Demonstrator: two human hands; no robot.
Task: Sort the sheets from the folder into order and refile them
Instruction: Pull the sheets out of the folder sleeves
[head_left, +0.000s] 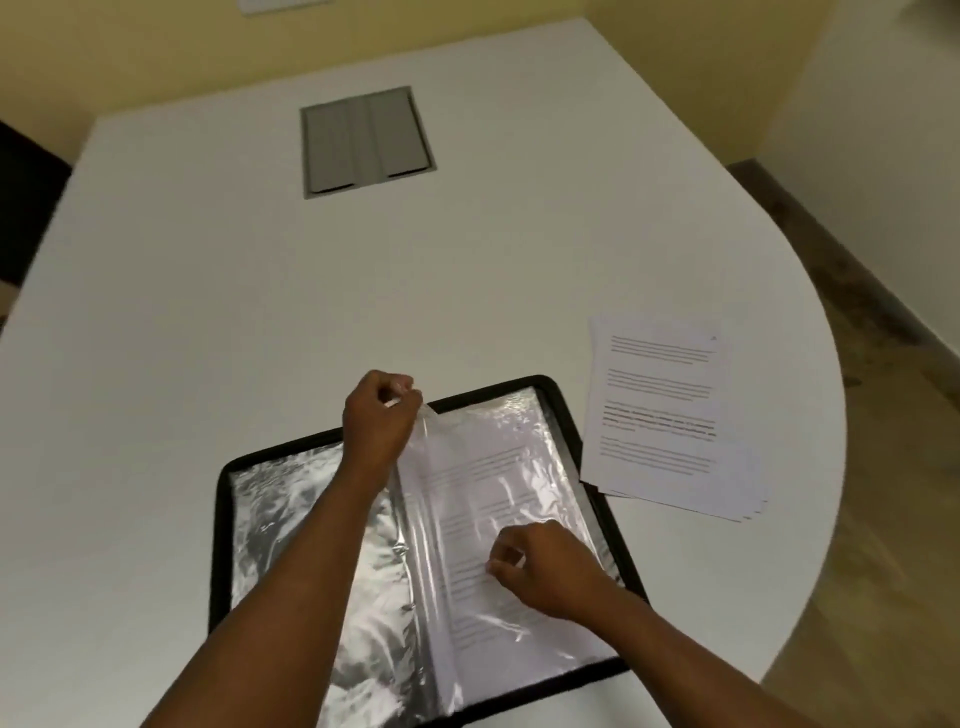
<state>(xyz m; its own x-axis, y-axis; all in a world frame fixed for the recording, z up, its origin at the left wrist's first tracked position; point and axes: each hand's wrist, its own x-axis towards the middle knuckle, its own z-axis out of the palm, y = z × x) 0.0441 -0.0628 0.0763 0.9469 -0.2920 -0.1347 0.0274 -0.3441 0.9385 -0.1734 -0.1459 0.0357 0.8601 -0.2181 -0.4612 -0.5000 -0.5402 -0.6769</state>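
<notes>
On the folder's (563, 410) right page, a printed sheet (498, 499) lies sleeved.
My left hand (376, 415) pinches the plastic sleeve's (519, 426) far top corner; my right hand (540, 569), nearer, pinches the sheet, long axis near-to-far.

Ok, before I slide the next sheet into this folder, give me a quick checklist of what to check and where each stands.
1. Folder open flat on the table: ok.
2. Sleeve top corner pinched up by left hand: ok.
3. Right hand steadying the sleeve lower down: ok.
4. Sleeve free to take a sheet: not ok, a printed sheet shows inside it.
5. Loose stack of sheets within reach, right of the folder: ok.
6. Stack sorted into order: cannot tell.
</notes>
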